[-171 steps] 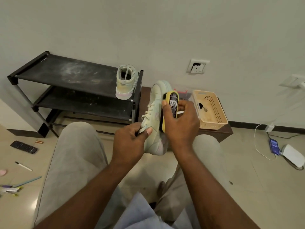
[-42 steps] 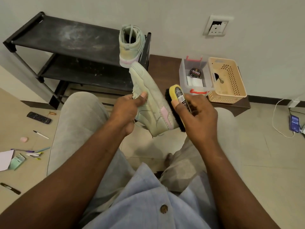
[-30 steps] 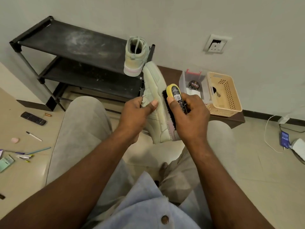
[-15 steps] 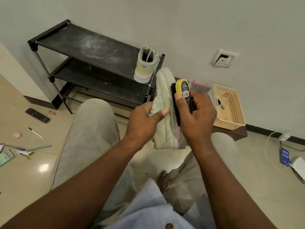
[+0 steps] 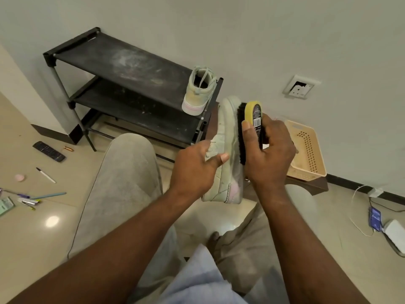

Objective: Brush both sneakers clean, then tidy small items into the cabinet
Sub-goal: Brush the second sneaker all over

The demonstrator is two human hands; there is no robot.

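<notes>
A pale green sneaker (image 5: 229, 137) is held in the air above the lap by the left grip (image 5: 195, 170), toe up and away, heel low with a pink patch, laces turned left. The right grip (image 5: 269, 154) holds a brush (image 5: 252, 119) with a yellow back bearing a dark barcode label, its black bristles against the sneaker's right side. The matching second sneaker (image 5: 198, 93) stands upright on the right end of the black rack (image 5: 131, 62), heel toward the camera. A remote (image 5: 48, 151), battery (image 5: 68, 148), white pen (image 5: 46, 175) and coloured pens (image 5: 28, 199) lie scattered on the floor at left.
</notes>
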